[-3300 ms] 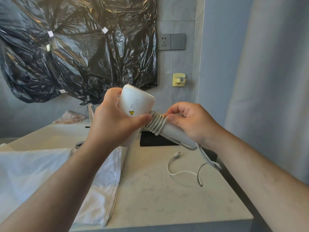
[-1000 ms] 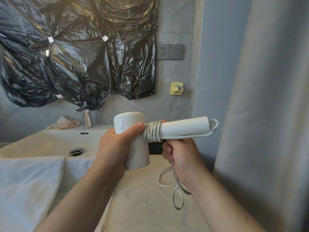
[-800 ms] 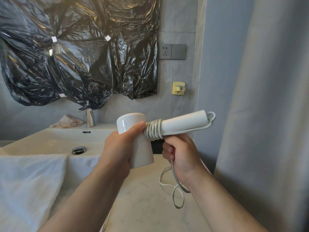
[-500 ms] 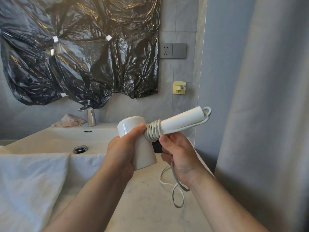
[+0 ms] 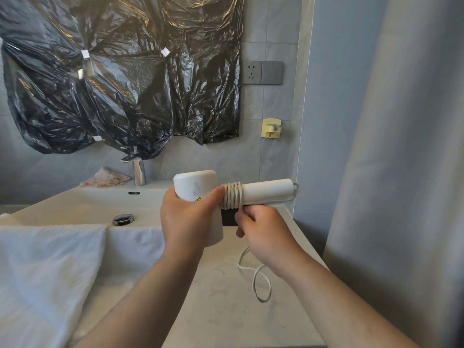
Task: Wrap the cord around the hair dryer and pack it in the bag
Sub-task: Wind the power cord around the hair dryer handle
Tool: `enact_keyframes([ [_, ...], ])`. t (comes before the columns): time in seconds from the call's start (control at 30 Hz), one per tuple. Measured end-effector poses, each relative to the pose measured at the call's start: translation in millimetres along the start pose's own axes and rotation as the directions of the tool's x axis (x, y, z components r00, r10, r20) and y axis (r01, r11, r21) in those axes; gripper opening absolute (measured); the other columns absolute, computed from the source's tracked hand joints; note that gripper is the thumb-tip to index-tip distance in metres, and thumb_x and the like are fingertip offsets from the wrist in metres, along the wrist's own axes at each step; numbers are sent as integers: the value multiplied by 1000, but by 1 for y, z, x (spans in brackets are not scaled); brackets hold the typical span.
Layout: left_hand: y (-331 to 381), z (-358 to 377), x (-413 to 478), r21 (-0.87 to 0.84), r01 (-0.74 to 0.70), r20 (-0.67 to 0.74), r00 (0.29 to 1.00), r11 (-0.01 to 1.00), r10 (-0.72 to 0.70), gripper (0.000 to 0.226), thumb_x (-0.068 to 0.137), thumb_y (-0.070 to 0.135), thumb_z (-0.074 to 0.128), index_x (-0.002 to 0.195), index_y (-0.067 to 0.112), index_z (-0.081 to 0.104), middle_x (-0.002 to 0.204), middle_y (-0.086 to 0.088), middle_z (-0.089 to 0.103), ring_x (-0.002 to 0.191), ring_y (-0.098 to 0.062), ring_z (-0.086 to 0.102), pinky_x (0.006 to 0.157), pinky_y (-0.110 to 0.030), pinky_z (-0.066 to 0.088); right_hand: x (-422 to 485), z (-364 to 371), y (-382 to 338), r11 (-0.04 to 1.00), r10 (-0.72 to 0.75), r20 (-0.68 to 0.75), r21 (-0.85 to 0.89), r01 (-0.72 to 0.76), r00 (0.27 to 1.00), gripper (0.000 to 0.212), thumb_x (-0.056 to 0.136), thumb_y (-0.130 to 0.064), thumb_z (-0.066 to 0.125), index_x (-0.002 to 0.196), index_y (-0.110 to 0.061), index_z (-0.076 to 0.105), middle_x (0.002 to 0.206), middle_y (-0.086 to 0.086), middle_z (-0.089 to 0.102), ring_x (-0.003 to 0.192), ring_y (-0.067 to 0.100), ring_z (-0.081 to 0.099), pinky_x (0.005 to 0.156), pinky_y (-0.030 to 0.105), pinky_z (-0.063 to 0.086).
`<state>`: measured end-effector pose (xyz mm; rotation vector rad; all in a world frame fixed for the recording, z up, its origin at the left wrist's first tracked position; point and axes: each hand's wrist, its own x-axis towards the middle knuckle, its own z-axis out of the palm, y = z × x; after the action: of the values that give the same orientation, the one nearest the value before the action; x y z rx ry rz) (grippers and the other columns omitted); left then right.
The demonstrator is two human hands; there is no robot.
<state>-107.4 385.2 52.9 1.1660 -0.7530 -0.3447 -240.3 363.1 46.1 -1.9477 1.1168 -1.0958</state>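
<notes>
A white hair dryer (image 5: 266,191) is held in the air above the countertop, its handle pointing right and level. My left hand (image 5: 187,217) grips its barrel. Several turns of the pale cord (image 5: 232,195) circle the handle next to the barrel. My right hand (image 5: 263,231) is closed on the cord just under those turns. The loose rest of the cord (image 5: 261,285) hangs down in a loop over the counter. A white cloth bag (image 5: 45,267) lies flat at the left.
The marble countertop (image 5: 226,310) spreads below my hands. A sink with a drain (image 5: 123,219) and a chrome tap (image 5: 138,170) lies behind the bag. A dark object (image 5: 227,217) sits behind the dryer. A grey curtain (image 5: 401,172) hangs close on the right.
The dryer's handle has dropped from tilted up to level. My right hand has slid down and left, closing on the cord under the coils.
</notes>
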Motion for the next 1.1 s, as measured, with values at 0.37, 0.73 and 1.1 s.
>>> enact_keyframes([
  [0.37,-2,-14,9,284,-174,85,984,943,156,60,55,48,86,101,22,56,86,5,66,78,-15,65,69,-42,58,11,-40,-11,770,-366,190,-487,412,911,15,87,-20,58,81,-14,70,73,2,67,71,20,57,63,33,48],
  [0.73,24,-29,11,322,-295,339,923,900,181,63,52,45,86,105,24,61,87,5,69,75,-11,66,59,-31,51,24,-60,-10,811,-456,91,-367,456,885,17,66,-33,86,71,-23,73,68,-8,61,65,4,56,58,17,42],
  [1.1,35,-32,15,234,-349,512,838,907,190,60,43,48,86,96,26,65,85,4,70,72,-9,65,60,-28,54,28,-68,2,981,-157,333,161,108,930,35,51,-34,84,75,-12,70,72,6,66,65,11,59,63,26,48],
])
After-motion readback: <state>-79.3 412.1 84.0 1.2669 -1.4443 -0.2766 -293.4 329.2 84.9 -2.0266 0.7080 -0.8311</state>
